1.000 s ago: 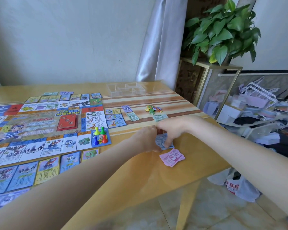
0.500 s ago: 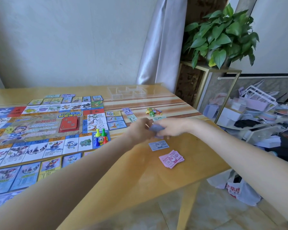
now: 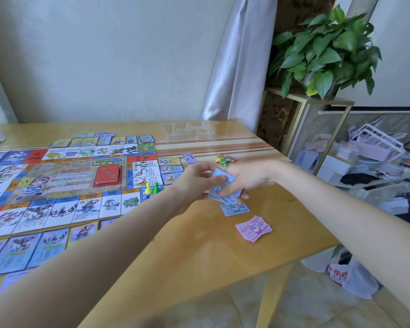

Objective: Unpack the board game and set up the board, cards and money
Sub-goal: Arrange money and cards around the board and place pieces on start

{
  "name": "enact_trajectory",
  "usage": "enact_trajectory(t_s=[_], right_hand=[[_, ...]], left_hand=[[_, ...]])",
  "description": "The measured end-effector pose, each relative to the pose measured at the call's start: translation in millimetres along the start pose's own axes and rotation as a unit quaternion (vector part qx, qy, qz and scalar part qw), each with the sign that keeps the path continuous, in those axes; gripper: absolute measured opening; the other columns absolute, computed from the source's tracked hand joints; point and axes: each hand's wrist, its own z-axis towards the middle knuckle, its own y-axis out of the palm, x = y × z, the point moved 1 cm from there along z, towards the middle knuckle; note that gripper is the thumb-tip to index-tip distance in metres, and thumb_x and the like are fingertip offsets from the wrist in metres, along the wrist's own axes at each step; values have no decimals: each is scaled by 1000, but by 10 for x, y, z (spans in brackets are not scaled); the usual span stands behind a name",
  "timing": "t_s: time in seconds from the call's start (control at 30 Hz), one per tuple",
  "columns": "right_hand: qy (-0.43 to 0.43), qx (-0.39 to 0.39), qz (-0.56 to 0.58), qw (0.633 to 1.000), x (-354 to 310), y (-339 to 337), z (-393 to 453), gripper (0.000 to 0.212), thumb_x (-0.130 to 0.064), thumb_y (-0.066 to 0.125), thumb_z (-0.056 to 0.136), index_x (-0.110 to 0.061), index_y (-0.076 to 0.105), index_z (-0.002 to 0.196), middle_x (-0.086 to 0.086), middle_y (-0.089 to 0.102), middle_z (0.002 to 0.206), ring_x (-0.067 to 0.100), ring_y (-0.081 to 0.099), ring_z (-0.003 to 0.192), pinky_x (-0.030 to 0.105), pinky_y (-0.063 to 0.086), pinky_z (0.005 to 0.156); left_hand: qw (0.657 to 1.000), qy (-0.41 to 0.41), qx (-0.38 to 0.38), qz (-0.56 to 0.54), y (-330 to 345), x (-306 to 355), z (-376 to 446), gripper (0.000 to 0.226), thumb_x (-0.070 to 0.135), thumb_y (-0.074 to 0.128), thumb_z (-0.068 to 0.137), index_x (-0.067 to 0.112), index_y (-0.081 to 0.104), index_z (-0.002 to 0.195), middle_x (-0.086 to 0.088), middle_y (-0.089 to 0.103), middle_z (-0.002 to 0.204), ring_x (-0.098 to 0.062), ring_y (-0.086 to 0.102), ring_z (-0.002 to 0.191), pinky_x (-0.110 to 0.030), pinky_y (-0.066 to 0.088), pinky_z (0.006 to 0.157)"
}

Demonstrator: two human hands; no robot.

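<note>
Wooden table [image 3: 199,252]: game board [image 3: 64,183], card rows [image 3: 33,247], pink notes [image 3: 253,228], blue note [image 3: 234,208], clear tray [image 3: 187,131].

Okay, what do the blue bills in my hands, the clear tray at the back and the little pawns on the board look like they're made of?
Blue bills: thin printed paper, matte; they bend and fan between the left hand and right hand. Clear tray: probably thin moulded plastic, transparent and glossy, with compartment walls showing through. Pawns: likely solid-coloured plastic with a slight sheen, though they are too small to be sure.

"500" on blue banknote [image 3: 234,208]
</note>
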Motion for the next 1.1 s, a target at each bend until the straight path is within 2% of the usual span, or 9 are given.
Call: enact_trajectory(t_s=[0.07,0.17,0.23,0.33,0.43,0.63,0.83,1.0,1.1], right_hand=[[-10,36,-3,999,48,10,20,25,-17,64,88,-21,52,110,-1,61,83,12,60,57,17,44,48],[-19,98,-64,993,123,-31,25,16,-21,71,82,-14,63,94,2,65,87,19,62,76,21,49,56],[16,92,-173,981,169,-27,-14,26,-26,75,78,-14,66,98,-8,62,82,19,61,81,26,48,66],[45,59,-250,965,224,70,-6,24,-24,77,76,-14,64,93,-16,53,70,8,56,70,18,41,62],[37,50,-235,970,245,98,27,15,-16,77,76,-20,62,71,-16,58,60,7,54,64,25,44,67],[32,89,-206,974,240,114,-21,39,-16,80,71,-17,55,101,-10,55,86,14,57,84,25,46,73],[55,72,-173,981,284,117,14,34,-12,76,76,-10,61,106,-8,55,77,7,53,70,21,44,67],[77,35,-195,977,286,74,76,21,-16,74,78,-23,55,80,-9,45,78,3,43,68,17,35,60],[53,121,-155,979,273,12,169,27,-11,73,78,-23,50,72,-6,49,74,6,44,62,21,36,56]], left_hand=[[1000,-10,16,-9,17,-26,4,8,5,61,87,7,58,94,-5,62,84,-16,62,73,-19,52,59],[996,-24,82,-27,-70,-37,38,10,0,62,86,6,54,85,-8,61,78,-17,62,68,-19,55,58],[993,-31,114,-29,-148,-43,57,11,0,62,86,6,53,84,-10,62,79,-17,62,69,-19,55,58],[991,-33,129,-24,-208,-42,66,11,0,62,86,6,53,83,-10,62,80,-18,63,69,-22,55,63],[990,-34,137,-18,-226,-60,61,11,1,61,86,3,55,95,-11,63,82,-17,63,70,-27,55,70],[989,-42,140,-6,-215,-131,25,16,1,62,86,-1,57,100,-13,64,88,-18,63,71,-27,56,68],[989,-51,139,-16,-160,-138,6,10,2,62,86,3,56,94,-8,63,82,-15,62,69,-16,54,52],[989,-36,146,-18,-217,-58,-17,7,1,62,86,2,56,90,-8,62,81,-15,62,68,-17,54,55],[985,-8,173,-14,-372,63,-12,11,0,62,86,6,56,80,-8,61,82,-16,62,69,-18,55,56]])
